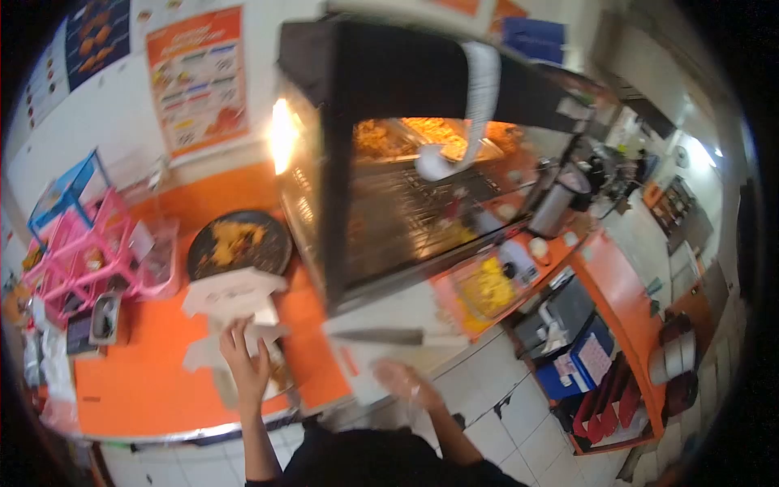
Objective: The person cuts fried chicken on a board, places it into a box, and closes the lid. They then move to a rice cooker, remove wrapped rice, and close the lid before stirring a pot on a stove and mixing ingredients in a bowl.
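My left hand (pixel 246 361) is at an unfolded white carton (pixel 235 296) on the orange counter, its fingers spread over the carton's flaps. Some food, too blurred to name, shows inside the carton beside the hand. My right hand (pixel 410 385), smeared by motion and seemingly in a clear glove, is over the front edge of a white board (pixel 365 365). On that board lies a knife (pixel 381 335) with a wide blade and a pale handle. Behind the carton stands a dark round pan (pixel 277 243) with yellow-brown food pieces (pixel 235 241).
A glass-fronted heated cabinet (pixel 324 203) with fried food rises behind the board. Pink baskets (pixel 89 252) stand at the left. Right of the board is a tray of yellow pieces (pixel 487 288). Below the orange shelf (pixel 621 300) sits a blue box (pixel 576 365).
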Motion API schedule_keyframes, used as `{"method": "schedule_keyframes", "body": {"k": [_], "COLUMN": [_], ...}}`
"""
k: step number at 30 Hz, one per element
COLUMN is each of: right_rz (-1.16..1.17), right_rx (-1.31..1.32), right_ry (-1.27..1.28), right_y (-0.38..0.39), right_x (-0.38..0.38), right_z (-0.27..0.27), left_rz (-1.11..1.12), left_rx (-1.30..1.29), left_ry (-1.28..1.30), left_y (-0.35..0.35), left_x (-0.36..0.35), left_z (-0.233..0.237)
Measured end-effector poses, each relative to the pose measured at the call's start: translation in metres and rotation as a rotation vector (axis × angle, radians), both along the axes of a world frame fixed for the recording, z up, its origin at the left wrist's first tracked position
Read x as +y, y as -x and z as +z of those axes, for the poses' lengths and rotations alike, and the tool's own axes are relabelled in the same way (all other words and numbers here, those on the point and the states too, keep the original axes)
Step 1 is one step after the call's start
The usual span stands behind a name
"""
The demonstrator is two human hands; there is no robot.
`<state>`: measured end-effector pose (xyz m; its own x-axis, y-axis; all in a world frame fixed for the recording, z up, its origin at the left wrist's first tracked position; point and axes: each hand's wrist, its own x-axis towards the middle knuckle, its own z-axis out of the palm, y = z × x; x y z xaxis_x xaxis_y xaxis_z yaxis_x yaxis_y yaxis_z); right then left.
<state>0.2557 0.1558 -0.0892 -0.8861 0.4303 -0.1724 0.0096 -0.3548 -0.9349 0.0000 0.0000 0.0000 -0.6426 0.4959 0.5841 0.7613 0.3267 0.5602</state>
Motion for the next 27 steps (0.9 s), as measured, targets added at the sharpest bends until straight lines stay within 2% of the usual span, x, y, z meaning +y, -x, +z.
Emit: {"method": "schedule_keyframes", "body": {"k": [1, 2, 3, 5, 7, 9, 12, 15, 18, 20, 24, 26, 27], "right_rz": [-0.223, -0.127, -0.039, -0.055, -0.124, -0.239, -0.346, -0.351, -0.369, -0.332, -0.231, -0.188, -0.172], "right_rx": [0.193, -0.085, -0.290, -0.369, -0.551, -0.672, -0.560, -0.589, -0.634, -0.627, -0.633, -0.666, -0.687], "right_ry": [0.434, 0.030, -0.414, -0.707, -0.521, -0.506, -0.423, -0.442, -0.432, -0.484, -0.569, -0.587, -0.585], "right_y": [-0.010, -0.017, -0.078, -0.140, -0.201, -0.240, -0.298, -0.329, -0.331, -0.338, -0.352, -0.364, -0.373], "right_x": [-0.011, -0.015, 0.028, 0.039, 0.046, 0.043, 0.053, 0.064, 0.075, 0.097, 0.153, 0.200, 0.214], "right_z": [-0.004, -0.005, 0.013, 0.007, 0.007, 0.035, 0.024, 0.010, 0.044, 0.021, 0.031, 0.011, 0.013], "left_rz": [-0.018, -0.147, -0.265, -0.445, -0.566, -0.685, -0.797, -0.905, -0.985, -0.938, -0.833, -0.826, -0.754], "left_rx": [-0.021, -0.032, 0.044, -0.045, 0.046, 0.118, 0.096, 0.030, -0.010, 0.123, 0.336, 0.325, 0.456], "left_ry": [-0.093, -0.109, -0.156, -0.200, -0.179, -0.141, -0.196, -0.160, -0.105, -0.120, -0.118, 0.140, 0.085], "left_y": [-0.005, -0.011, -0.078, -0.133, -0.182, -0.216, -0.268, -0.306, -0.326, -0.337, -0.355, -0.363, -0.364], "left_x": [0.015, 0.028, 0.080, 0.124, 0.161, 0.193, 0.227, 0.252, 0.292, 0.327, 0.403, 0.450, 0.480], "left_z": [-0.013, -0.021, 0.008, 0.012, 0.016, 0.010, 0.005, 0.012, 0.012, 0.017, 0.050, 0.072, 0.069]}}
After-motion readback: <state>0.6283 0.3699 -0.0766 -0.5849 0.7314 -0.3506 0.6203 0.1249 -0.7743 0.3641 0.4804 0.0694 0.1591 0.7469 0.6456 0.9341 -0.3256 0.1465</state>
